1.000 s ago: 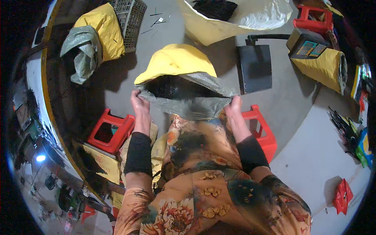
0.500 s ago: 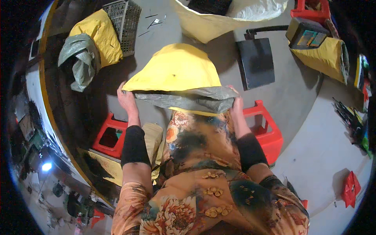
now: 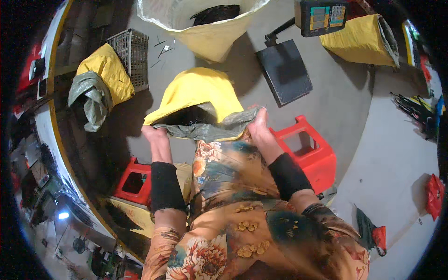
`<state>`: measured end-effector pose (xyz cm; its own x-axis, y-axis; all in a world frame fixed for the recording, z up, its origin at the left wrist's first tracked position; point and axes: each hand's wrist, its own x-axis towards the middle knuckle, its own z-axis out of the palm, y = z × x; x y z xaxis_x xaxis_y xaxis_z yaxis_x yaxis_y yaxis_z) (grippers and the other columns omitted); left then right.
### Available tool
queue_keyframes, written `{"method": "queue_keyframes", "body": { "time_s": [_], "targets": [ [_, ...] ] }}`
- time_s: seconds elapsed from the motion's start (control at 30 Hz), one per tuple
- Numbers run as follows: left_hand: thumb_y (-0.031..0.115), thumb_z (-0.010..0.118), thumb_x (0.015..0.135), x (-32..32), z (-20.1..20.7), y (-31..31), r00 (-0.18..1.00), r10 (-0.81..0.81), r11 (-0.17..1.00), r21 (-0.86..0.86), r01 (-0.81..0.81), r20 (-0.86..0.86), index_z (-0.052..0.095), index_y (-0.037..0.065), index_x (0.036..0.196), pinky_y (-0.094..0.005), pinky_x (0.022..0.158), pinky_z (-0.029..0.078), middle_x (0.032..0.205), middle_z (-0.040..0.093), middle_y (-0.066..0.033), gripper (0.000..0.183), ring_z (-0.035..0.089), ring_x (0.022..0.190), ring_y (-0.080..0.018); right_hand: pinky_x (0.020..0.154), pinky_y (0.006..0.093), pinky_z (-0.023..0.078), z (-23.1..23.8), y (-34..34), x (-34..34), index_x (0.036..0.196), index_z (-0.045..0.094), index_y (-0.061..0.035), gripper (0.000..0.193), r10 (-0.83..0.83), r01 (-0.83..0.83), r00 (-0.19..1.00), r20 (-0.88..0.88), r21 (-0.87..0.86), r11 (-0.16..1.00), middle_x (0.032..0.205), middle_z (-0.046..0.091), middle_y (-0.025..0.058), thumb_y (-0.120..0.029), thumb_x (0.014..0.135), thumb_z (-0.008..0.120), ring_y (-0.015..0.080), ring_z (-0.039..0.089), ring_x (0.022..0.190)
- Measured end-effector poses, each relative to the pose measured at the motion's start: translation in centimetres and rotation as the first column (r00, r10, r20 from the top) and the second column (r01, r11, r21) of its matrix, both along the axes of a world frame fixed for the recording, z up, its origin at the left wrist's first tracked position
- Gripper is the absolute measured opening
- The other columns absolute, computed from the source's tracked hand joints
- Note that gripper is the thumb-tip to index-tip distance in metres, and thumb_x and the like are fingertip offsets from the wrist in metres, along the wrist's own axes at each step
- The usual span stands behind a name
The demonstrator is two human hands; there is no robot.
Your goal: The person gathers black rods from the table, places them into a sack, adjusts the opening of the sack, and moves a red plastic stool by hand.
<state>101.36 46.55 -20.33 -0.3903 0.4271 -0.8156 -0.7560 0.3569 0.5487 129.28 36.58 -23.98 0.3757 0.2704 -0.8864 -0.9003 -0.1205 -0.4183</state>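
The yellow sack (image 3: 200,86) sat before the person's knees, its mouth only part opened: gaping leftward, slack rightward. The left hand (image 3: 156,135) had its fingers gripping one rim corner; the right hand's (image 3: 261,127) gripped the other. Contents were indiscernible.

You see one view, from the left fisheye camera on your head. It looks steeply down past your orange floral-print clothing (image 3: 238,172), closest below, over the yellow, grey-lined woven sack (image 3: 200,86) near mid-picture, toward the wide-mouthed, pale plastic sack (image 3: 212,39) farther ahead.
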Motion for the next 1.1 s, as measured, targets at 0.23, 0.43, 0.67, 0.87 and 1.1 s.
{"method": "queue_keyframes", "body": {
  "time_s": [0.23, 0.43, 0.67, 0.87, 1.1],
  "targets": [
    [0.015, 0.028, 0.07, 4.8, 1.4, -0.7, 0.996, -0.081, 0.995, -0.064, 0.078, -0.037, 0.05, -0.001, 0.087, -0.0401, 0.076, 0.039, 0.093, 0.05, -0.0152, 0.032, 0.049, 0.083, -0.0283, 0.058, 0.0318, 0.039, -1.5, -4.1, 4.3, 0.074, 0.047, -0.0046, 0.017, 0.084, -0.081, 0.995, 0.05, -0.055, 0.995, 0.067, 0.046, 0.0064, -0.02, 0.075, 0.04, 0.0191, 0.045, 0.061],
    [0.009, 0.032, 0.068, 6.7, -1.0, -0.6, 0.982, -0.183, 0.982, -0.057, 0.18, -0.047, 0.051, 0.0, 0.077, -0.0351, 0.068, 0.041, 0.079, 0.053, -0.0125, 0.023, 0.051, 0.072, -0.0257, 0.054, 0.0303, 0.04, 6.1, -4.5, 4.1, 0.071, 0.042, -0.003, 0.013, 0.3, -0.286, 0.926, 0.231, -0.093, 0.954, 0.06, 0.039, 0.0063, -0.011, 0.069, 0.032, 0.0179, 0.042, 0.055],
    [0.009, 0.03, 0.069, 9.3, 0.8, -0.2, 0.949, -0.308, 0.947, -0.121, 0.298, -0.073, 0.049, -0.001, 0.078, -0.0358, 0.07, 0.04, 0.082, 0.051, -0.0127, 0.023, 0.049, 0.076, -0.0243, 0.049, 0.0287, 0.036, 2.7, -8.4, 6.1, 0.066, 0.041, -0.0053, 0.011, 0.612, -0.503, 0.635, 0.471, -0.349, 0.79, 0.058, 0.04, 0.0052, -0.012, 0.067, 0.032, 0.0171, 0.04, 0.053],
    [0.014, 0.028, 0.07, 7.7, 0.3, -1.5, 0.889, -0.45, 0.892, -0.086, 0.443, -0.085, 0.049, 0.002, 0.083, -0.0361, 0.068, 0.039, 0.086, 0.051, -0.0118, 0.027, 0.048, 0.079, -0.0243, 0.049, 0.0296, 0.038, 1.8, -10.3, 6.4, 0.061, 0.042, -0.0059, 0.012, 0.493, -0.52, 0.706, 0.509, -0.101, 0.848, 0.057, 0.042, 0.0073, -0.013, 0.068, 0.034, 0.0186, 0.044, 0.054],
    [0.015, 0.026, 0.072, 8.6, 2.5, -2.2, 0.872, -0.488, 0.867, -0.14, 0.478, -0.047, 0.047, 0.001, 0.085, -0.0359, 0.074, 0.038, 0.087, 0.05, -0.0109, 0.028, 0.048, 0.082, -0.0225, 0.044, 0.0278, 0.034, 5.7, -10.4, 8.9, 0.06, 0.041, 0.001, 0.009, 0.387, -0.54, 0.598, 0.702, -0.003, 0.842, 0.051, 0.043, 0.0105, 0.001, 0.066, 0.048, 0.0183, 0.042, 0.044]
  ]
}}
